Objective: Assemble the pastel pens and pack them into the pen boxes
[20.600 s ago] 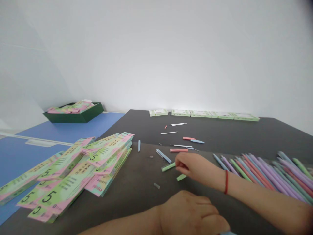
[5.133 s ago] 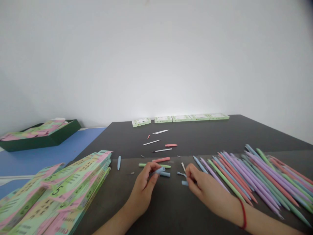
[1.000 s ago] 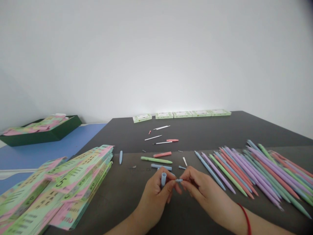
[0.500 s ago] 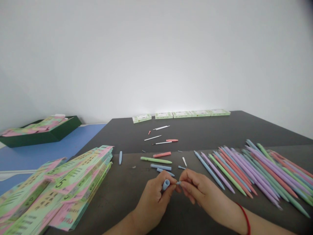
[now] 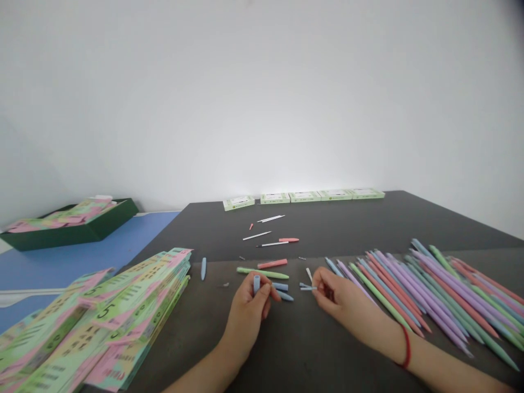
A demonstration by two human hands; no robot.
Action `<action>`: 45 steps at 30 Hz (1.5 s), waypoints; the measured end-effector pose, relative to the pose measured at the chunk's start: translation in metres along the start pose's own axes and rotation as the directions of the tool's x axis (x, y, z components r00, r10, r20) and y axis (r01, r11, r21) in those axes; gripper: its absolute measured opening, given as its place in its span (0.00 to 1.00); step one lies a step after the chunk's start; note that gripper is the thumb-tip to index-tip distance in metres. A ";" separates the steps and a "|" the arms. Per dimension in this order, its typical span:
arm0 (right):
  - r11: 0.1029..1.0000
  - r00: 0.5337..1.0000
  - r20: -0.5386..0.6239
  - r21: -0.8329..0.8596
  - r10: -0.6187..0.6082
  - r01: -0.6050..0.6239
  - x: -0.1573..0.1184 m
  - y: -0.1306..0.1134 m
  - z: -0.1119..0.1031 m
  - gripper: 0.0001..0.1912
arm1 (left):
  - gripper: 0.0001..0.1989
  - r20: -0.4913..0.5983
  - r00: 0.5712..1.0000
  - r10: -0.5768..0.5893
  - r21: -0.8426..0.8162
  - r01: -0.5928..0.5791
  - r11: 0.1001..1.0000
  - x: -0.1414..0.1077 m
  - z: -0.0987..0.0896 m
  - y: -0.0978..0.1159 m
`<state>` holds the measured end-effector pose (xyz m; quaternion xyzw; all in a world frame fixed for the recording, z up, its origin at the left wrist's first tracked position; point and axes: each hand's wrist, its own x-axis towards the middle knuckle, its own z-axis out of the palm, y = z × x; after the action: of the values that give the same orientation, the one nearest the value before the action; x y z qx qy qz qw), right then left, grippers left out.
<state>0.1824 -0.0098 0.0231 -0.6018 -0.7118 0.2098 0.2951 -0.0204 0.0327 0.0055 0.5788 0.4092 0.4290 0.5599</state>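
Observation:
A short blue pen tube (image 5: 256,284) stands out of my closed left hand (image 5: 250,305). Beyond and beside that hand lie a green pen barrel (image 5: 268,274), a red tube (image 5: 273,264), a blue barrel piece (image 5: 280,286) and a blue pointed piece (image 5: 285,296). My right hand (image 5: 333,292) pinches the end of a small blue part (image 5: 307,289), close over the table. Just beyond its fingertips is a small white piece (image 5: 309,274). The two hands are apart.
Many coloured pens (image 5: 409,289) lie on the right of the dark table (image 5: 347,229). Printed packets (image 5: 139,300) are stacked at left, near a green box (image 5: 98,224). Several small boxes (image 5: 305,196) line the back edge. White refills (image 5: 257,236) lie mid-table.
My hands have moved apart, the left one leftward and the right one slightly right and away from me. The small blue part is now near the table at my right fingertips.

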 end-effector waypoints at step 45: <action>0.901 0.961 0.275 -0.405 -0.044 0.157 0.072 0.021 -0.012 0.05 | 0.05 0.266 0.960 0.089 0.785 -0.269 0.558 0.000 -0.005 0.009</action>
<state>0.1989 0.0644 0.0301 -0.5809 -0.8030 0.1118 0.0730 -0.0253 0.0333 0.0144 0.8484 0.4418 0.1889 0.2221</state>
